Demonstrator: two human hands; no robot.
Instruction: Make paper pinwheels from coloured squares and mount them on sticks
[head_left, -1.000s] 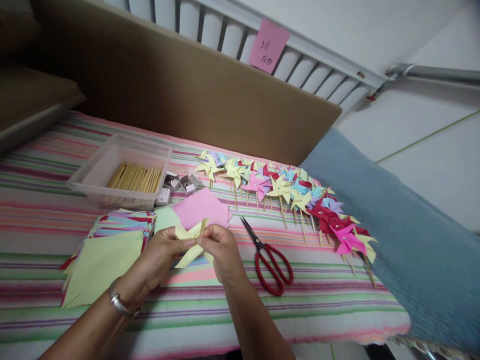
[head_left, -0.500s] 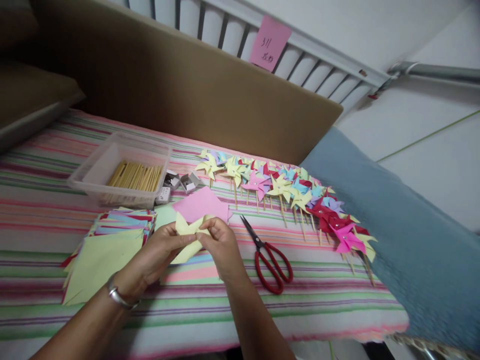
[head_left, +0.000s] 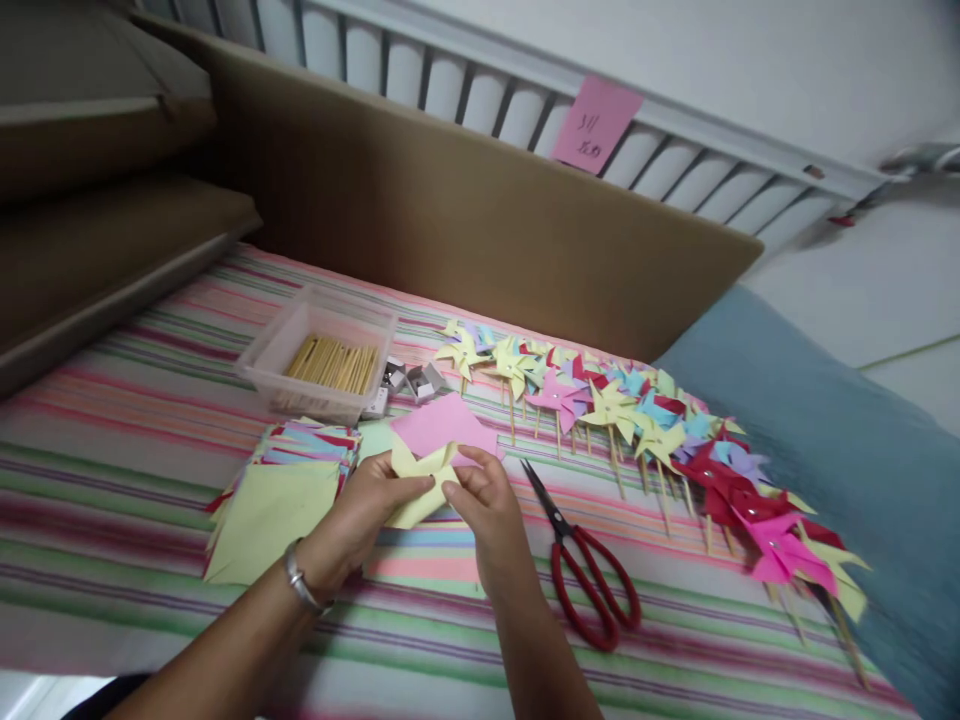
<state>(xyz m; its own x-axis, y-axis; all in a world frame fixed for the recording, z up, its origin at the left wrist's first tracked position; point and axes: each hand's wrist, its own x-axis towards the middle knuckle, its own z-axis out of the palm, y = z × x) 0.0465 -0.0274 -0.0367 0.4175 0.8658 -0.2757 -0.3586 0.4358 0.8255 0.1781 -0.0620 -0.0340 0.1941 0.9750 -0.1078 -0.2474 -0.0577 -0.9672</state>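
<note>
Between my two hands is a pale yellow paper pinwheel (head_left: 409, 512), partly folded, with its points bent toward the middle. My left hand (head_left: 371, 505) pinches it from the left, thumb pressed near its centre. From the other side my right hand (head_left: 487, 500) grips its right edge with thumb and fingertips. A pink paper sheet (head_left: 442, 425) lies just behind the hands, and striped coloured sheets (head_left: 424, 565) lie beneath them. Red-handled scissors (head_left: 581, 570) rest on the cloth to the right of my right hand, blades pointing away.
A stack of coloured paper squares (head_left: 277, 520) lies at left. Behind it stands a clear plastic box (head_left: 259, 365) of wooden sticks (head_left: 334, 363), beside small open boxes (head_left: 424, 382). Finished pinwheels (head_left: 611, 405) on sticks line the right side. A cardboard panel (head_left: 465, 220) stands at the back.
The view has shifted, so everything sits further right or lower. Both hands still hold the yellow paper; my right fingertips have moved slightly around its right side.
</note>
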